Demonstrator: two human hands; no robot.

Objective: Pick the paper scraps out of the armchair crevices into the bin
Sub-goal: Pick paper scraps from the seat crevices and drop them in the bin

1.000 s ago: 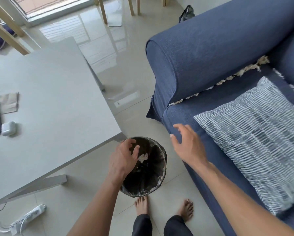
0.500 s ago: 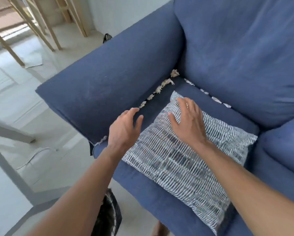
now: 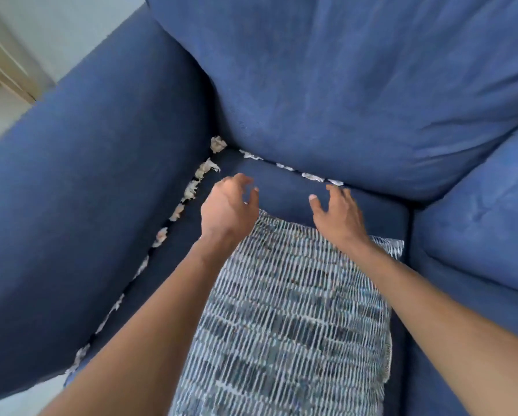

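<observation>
A person leans over a blue armchair (image 3: 326, 79) with both hands out above the seat, and most of the clearing job appears to lie ahead. White paper scraps (image 3: 191, 187) line the crevice between the left armrest (image 3: 80, 211) and the seat cushion (image 3: 284, 190) almost from front to back, with a crumpled wad (image 3: 218, 144) wedged in the far left corner; a shorter run of scraps (image 3: 311, 176) pokes out along the far crevice under the backrest. The left hand (image 3: 227, 208) hangs over the seat just right of the armrest crevice, fingers loosely curled and apart, holding nothing. The right hand (image 3: 338, 214) hovers near the far crevice, fingers spread wide, also empty, its fingertips close to the nearest scrap there. The bin is out of sight from here, so how much has gone into it cannot be told. A striped throw pillow (image 3: 287, 319) lies on the near part of the seat beneath both forearms, its far edge just short of the hands; it leaves a bare strip of cushion at the back and a narrow one along the left crevice, room enough to reach, though judging by its position it may crowd work on the near scraps. The right armrest (image 3: 476, 229) closes in the seat on that side, and whether scraps lie in that crevice cannot be seen.
</observation>
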